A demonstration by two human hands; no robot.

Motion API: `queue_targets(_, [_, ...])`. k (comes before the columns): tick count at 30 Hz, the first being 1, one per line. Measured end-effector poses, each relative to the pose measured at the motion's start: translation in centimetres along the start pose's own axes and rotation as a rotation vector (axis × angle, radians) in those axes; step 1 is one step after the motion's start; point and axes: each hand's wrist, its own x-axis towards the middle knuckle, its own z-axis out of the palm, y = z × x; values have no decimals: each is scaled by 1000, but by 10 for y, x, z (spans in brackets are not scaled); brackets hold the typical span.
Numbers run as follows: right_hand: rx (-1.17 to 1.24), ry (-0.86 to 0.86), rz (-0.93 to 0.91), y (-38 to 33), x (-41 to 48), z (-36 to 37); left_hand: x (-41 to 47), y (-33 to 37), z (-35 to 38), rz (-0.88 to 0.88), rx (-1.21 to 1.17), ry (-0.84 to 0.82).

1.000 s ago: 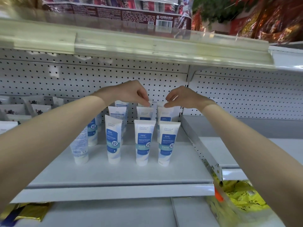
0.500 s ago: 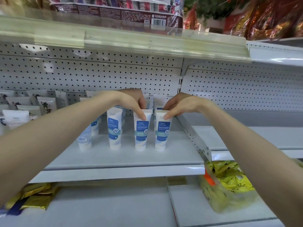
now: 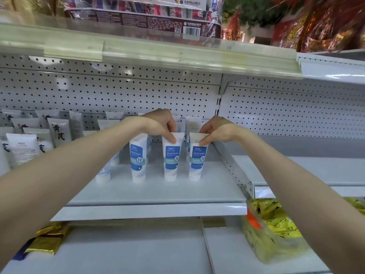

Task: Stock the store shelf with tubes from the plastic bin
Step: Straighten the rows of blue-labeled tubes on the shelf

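Several white tubes with blue labels stand cap-down on the white shelf (image 3: 154,196). My left hand (image 3: 160,123) pinches the crimped top of the middle front tube (image 3: 171,161). My right hand (image 3: 215,129) pinches the top of the front tube on the right (image 3: 196,163). A third front tube (image 3: 138,161) stands free to the left, with more tubes in rows behind. The plastic bin is out of view.
White tubes with black characters (image 3: 58,131) fill the shelf's left side. A perforated divider (image 3: 235,171) borders the tubes on the right. Yellow packets (image 3: 274,230) and gold packets (image 3: 45,242) lie on the shelf below. A clear-fronted upper shelf (image 3: 150,54) hangs overhead.
Both hands came down from the back-row tubes onto the tops of two front-row tubes and now hold them. My view has drawn back and tilted upward.
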Motion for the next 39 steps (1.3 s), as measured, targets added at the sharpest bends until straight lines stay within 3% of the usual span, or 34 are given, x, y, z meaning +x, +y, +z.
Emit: queue_targets(39, [-39, -35, -40, -11, 5, -13, -3, -1, -14, -7, -71, -12])
